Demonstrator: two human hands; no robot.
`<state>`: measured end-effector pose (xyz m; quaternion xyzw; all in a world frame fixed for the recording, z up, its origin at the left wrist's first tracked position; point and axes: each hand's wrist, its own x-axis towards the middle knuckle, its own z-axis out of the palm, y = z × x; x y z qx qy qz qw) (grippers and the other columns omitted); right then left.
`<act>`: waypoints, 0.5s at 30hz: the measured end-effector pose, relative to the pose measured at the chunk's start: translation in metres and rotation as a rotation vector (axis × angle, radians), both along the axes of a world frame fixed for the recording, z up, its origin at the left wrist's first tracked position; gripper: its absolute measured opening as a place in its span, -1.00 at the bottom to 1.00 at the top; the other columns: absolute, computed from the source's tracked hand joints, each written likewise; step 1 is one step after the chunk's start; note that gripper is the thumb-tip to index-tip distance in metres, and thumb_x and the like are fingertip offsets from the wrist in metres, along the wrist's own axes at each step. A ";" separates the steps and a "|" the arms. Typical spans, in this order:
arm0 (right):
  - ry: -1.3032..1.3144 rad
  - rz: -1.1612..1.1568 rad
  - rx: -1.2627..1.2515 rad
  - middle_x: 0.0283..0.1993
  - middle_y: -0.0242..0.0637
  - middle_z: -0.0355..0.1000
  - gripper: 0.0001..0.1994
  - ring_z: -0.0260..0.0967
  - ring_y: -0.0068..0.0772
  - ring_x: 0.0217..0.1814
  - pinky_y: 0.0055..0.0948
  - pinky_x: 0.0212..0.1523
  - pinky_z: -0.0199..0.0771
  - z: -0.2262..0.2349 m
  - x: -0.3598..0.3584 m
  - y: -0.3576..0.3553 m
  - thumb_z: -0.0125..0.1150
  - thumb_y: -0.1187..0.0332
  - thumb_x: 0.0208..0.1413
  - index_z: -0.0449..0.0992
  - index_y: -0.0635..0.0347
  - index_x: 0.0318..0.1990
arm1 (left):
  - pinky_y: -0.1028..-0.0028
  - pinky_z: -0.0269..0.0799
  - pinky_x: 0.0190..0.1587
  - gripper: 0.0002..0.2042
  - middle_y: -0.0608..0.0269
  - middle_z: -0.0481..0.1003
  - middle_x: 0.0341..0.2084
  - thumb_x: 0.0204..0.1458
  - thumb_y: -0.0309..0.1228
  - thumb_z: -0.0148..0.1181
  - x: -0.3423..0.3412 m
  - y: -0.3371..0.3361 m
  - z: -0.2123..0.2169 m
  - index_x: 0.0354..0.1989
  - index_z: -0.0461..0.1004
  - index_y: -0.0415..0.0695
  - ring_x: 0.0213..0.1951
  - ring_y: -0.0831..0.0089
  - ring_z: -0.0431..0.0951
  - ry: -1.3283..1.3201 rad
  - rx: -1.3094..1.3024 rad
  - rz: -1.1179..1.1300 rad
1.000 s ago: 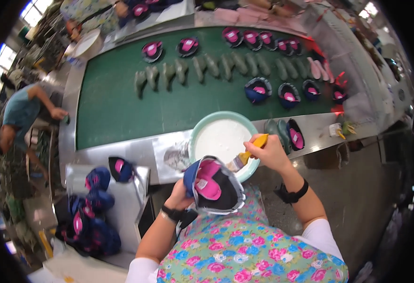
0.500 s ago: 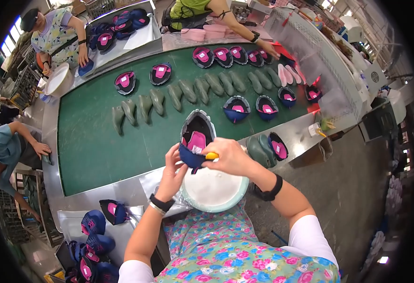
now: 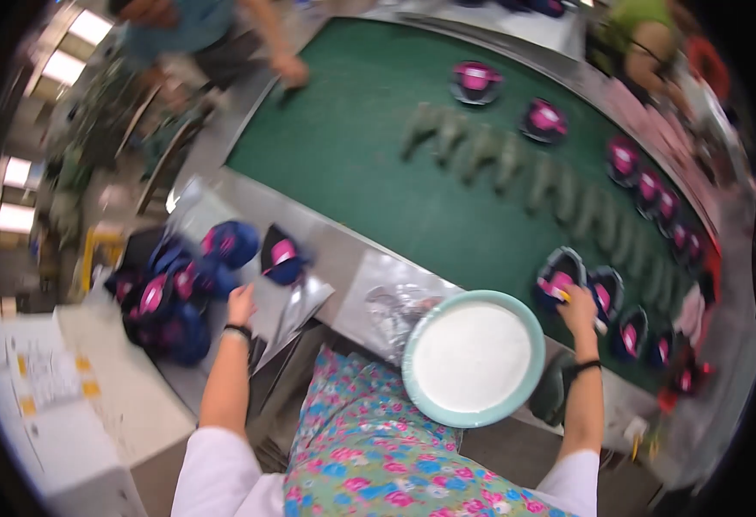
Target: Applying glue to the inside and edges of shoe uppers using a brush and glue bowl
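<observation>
My left hand (image 3: 242,305) is over the left side, beside a pile of navy shoe uppers (image 3: 175,332) with pink linings. Its fingers look loosely open and nothing shows in them, though they are blurred. A single navy upper (image 3: 281,257) lies just to its right. My right hand (image 3: 579,312) is closed on a yellow-handled brush (image 3: 565,295), whose pale end sticks out on the hand's other side. It is at the near edge of the green belt, against a navy upper with a pink lining (image 3: 559,274). A pale green basin (image 3: 411,366) of white liquid sits between my arms.
On the green belt (image 3: 352,112) stand a row of grey-green shoe lasts (image 3: 507,164) and several more uppers (image 3: 543,121). One co-worker (image 3: 193,39) leans at the far left, another (image 3: 645,43) at the far right. A whitish board (image 3: 119,370) lies at the near left.
My view has swung to the left. The upper both hands held is now on the belt by my right hand. My left hand has let go and moved left to the pile.
</observation>
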<state>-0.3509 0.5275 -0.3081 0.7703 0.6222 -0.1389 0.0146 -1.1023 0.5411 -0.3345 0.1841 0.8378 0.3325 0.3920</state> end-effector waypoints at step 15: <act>0.412 0.281 0.398 -0.18 -0.29 0.49 -0.75 0.40 -0.15 -0.10 -0.30 -0.15 0.48 0.174 -0.335 -0.025 0.33 0.48 -0.18 0.53 0.16 -0.25 | 0.24 0.38 -0.09 -0.69 -0.09 0.50 -0.26 -0.11 -0.54 -0.02 0.067 0.072 -0.023 -0.13 0.37 -0.33 -0.21 0.04 0.53 -0.053 0.318 -0.314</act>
